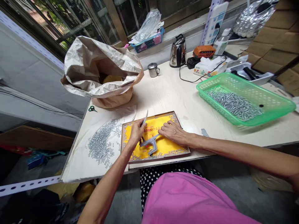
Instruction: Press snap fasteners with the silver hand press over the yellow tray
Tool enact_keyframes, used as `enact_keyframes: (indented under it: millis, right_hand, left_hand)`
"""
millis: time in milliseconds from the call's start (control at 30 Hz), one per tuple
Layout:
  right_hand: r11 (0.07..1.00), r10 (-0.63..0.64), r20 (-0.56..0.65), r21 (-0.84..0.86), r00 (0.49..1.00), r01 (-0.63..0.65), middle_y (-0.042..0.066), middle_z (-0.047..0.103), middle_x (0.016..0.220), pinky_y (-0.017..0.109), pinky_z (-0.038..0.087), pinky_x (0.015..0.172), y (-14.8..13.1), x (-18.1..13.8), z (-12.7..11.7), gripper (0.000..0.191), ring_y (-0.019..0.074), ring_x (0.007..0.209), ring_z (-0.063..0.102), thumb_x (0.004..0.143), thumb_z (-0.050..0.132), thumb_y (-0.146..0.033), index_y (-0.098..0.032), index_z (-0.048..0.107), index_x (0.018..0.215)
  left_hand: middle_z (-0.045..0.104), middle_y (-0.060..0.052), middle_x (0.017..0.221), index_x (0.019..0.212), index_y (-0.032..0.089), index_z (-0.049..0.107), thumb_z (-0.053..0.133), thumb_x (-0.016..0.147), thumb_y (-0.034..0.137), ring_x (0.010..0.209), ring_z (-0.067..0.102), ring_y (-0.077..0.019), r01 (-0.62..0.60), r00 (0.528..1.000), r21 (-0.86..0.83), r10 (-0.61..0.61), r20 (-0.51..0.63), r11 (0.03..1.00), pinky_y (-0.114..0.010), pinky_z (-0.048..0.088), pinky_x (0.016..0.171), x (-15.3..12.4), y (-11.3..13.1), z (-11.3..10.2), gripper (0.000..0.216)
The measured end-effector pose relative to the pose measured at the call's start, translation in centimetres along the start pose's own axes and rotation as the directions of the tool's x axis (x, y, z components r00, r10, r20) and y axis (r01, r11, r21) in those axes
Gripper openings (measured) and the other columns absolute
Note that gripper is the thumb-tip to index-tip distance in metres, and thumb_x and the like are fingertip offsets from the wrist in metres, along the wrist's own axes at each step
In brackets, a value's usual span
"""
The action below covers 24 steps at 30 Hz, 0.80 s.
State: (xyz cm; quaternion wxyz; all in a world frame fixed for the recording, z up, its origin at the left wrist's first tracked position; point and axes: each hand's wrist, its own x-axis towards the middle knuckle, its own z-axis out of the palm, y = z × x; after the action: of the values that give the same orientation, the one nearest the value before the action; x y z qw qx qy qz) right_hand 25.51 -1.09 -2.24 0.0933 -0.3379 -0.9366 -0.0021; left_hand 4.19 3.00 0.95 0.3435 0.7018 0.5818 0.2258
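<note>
A shallow framed tray with a yellow bottom (pixel 163 149) lies at the table's near edge. Small metal pins line its rim. My left hand (pixel 136 132) is closed on a thin metal strip (pixel 145 118) that points up and away. It hovers over the tray's left half, just above a grey metal tool (pixel 151 143) lying on the yellow surface. My right hand (pixel 173 131) rests flat on the tray's right half, fingers stretched out toward the tool's arm.
A heap of small metal pins (pixel 101 143) lies on white paper left of the tray. A green basket (pixel 245 98) holding more pins stands at the right. A crumpled paper sack (pixel 100 71), scissors (pixel 92 109), a kettle (pixel 177 51) and a steel cup (pixel 153 69) are farther back.
</note>
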Motion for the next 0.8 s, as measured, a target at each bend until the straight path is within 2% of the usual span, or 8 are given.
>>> enact_keyframes:
  millis: [167, 300, 367, 433, 533, 600, 700, 800]
  right_hand:
    - [0.990, -0.012, -0.131, 0.137, 0.991, 0.030, 0.002, 0.058, 0.081, 0.034, 0.029, 0.073, 0.1, -0.9, -0.8, 0.030, 0.0168, 0.071, 0.044, 0.103, 0.026, -0.017, -0.019, 0.053, 0.091]
    - [0.968, 0.135, -0.230, 0.239, 0.964, -0.078, 0.003, 0.059, 0.078, 0.033, 0.032, 0.072, 0.6, -1.7, -1.1, 0.032, 0.0163, 0.069, 0.046, 0.105, 0.029, -0.027, -0.019, 0.053, 0.087]
    - [0.953, 0.214, -0.282, 0.269, 0.935, -0.137, 0.005, 0.061, 0.080, 0.032, 0.034, 0.073, 0.7, -2.0, -1.4, 0.031, 0.0176, 0.073, 0.050, 0.104, 0.031, -0.030, -0.019, 0.055, 0.089]
    - [0.938, 0.274, -0.316, 0.298, 0.908, -0.178, 0.006, 0.062, 0.083, 0.032, 0.037, 0.072, 0.7, -2.3, -1.6, 0.029, 0.0186, 0.076, 0.053, 0.104, 0.031, -0.030, -0.019, 0.055, 0.093]
    - [0.931, 0.307, -0.343, 0.301, 0.888, -0.206, 0.007, 0.063, 0.086, 0.032, 0.039, 0.071, 0.6, -2.6, -1.6, 0.027, 0.0193, 0.076, 0.055, 0.103, 0.031, -0.031, -0.019, 0.055, 0.097]
    - [0.937, 0.298, -0.352, 0.284, 0.887, -0.202, 0.006, 0.063, 0.084, 0.032, 0.040, 0.070, 0.5, -2.9, -1.3, 0.027, 0.0193, 0.073, 0.056, 0.103, 0.032, -0.032, -0.020, 0.055, 0.097]
    - [0.950, 0.256, -0.342, 0.264, 0.904, -0.169, 0.005, 0.063, 0.080, 0.031, 0.040, 0.067, 0.2, -3.5, -0.6, 0.027, 0.0183, 0.069, 0.055, 0.103, 0.033, -0.032, -0.021, 0.055, 0.094]
    - [0.949, 0.236, -0.298, 0.275, 0.925, -0.154, 0.003, 0.062, 0.076, 0.031, 0.040, 0.065, -0.3, -4.2, 0.6, 0.028, 0.0178, 0.066, 0.055, 0.103, 0.033, -0.032, -0.023, 0.056, 0.089]
  left_hand:
    - [0.073, -0.009, 0.108, 0.123, 0.014, 0.067, 0.059, 0.085, 0.046, 0.094, 0.067, -0.0217, 0.093, 0.986, -0.211, -0.119, -0.114, 0.973, -0.031, 0.053, 0.082, -0.2, -0.7, -3.7, 0.051]
    - [0.074, -0.010, 0.104, 0.114, 0.013, 0.070, 0.056, 0.088, 0.043, 0.090, 0.067, -0.0217, 0.138, 0.966, -0.080, -0.152, -0.210, 0.987, -0.033, 0.052, 0.080, -1.9, -2.8, -5.6, 0.042]
    - [0.074, -0.010, 0.097, 0.098, 0.014, 0.075, 0.056, 0.089, 0.033, 0.088, 0.067, -0.0222, 0.117, 0.975, 0.089, -0.097, -0.200, 0.989, -0.035, 0.051, 0.083, -3.5, -3.7, -5.0, 0.029]
    - [0.074, -0.009, 0.095, 0.093, 0.016, 0.075, 0.057, 0.090, 0.027, 0.091, 0.065, -0.0223, 0.010, 0.993, 0.260, 0.020, -0.112, 0.966, -0.037, 0.049, 0.087, -5.4, -3.9, -3.5, 0.022]
    - [0.071, -0.008, 0.095, 0.089, 0.019, 0.073, 0.054, 0.094, 0.028, 0.093, 0.060, -0.0217, -0.215, 0.977, 0.426, 0.200, 0.079, 0.879, -0.036, 0.047, 0.087, -8.4, -3.3, -1.3, 0.022]
    - [0.069, -0.008, 0.087, 0.080, 0.018, 0.071, 0.050, 0.097, 0.032, 0.088, 0.057, -0.0216, -0.247, 0.968, 0.515, 0.229, 0.099, 0.821, -0.034, 0.047, 0.081, -9.6, -3.1, -1.0, 0.030]
    - [0.066, -0.008, 0.085, 0.081, 0.018, 0.070, 0.046, 0.099, 0.031, 0.086, 0.054, -0.0219, -0.088, 0.977, 0.618, 0.188, -0.098, 0.781, -0.034, 0.045, 0.080, -9.7, -4.1, -3.3, 0.032]
    - [0.066, -0.008, 0.090, 0.091, 0.017, 0.071, 0.046, 0.098, 0.026, 0.090, 0.053, -0.0234, 0.162, 0.943, 0.634, 0.071, -0.326, 0.756, -0.034, 0.044, 0.080, -8.1, -6.7, -7.4, 0.027]
